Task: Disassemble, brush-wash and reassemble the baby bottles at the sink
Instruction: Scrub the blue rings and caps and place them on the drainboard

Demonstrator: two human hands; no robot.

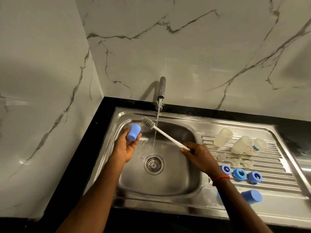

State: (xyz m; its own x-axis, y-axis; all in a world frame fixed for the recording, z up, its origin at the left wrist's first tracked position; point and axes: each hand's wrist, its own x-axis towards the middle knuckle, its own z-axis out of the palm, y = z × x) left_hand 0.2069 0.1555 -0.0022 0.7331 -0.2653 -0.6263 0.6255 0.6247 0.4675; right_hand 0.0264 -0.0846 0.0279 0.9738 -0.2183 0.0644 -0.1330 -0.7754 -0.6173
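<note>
The left hand (125, 147) cups a small blue plastic bottle cap (133, 134), fingers curled under it, over the left part of the stainless steel sink basin (168, 182). The cap's closed end faces the camera and its mouth seems to point away toward 11 o'clock, though the opening itself is hidden. The right hand (196, 153) is closed around the lower end of the white-handled bottle brush (165, 136). The brush's long axis runs from the right hand up toward 10 o'clock, crossing the running water stream (156, 128) from the grey metal tap (161, 88), and its grey bristle head (148, 122) sits just beside the cap, at the cap's 1 o'clock, apparently not touching. The coming move, I judge, turns on this: the bristles lie past the cap's far end, so the cap must tilt or the brush must draw back for the head to enter the mouth. The left hand is the nearer one to the cap; the right only reaches it through the brush.

On the ribbed steel drainboard (277, 165) at 3 o'clock from the basin lie three translucent bottle bodies (223, 137), three clear silicone teats (236, 161) and three blue screw rings (239, 173). Another blue cap (251, 196) lies at 5 o'clock, with a further blue piece largely hidden behind the right forearm. That makes two caps plainly visible, possibly three.
</note>
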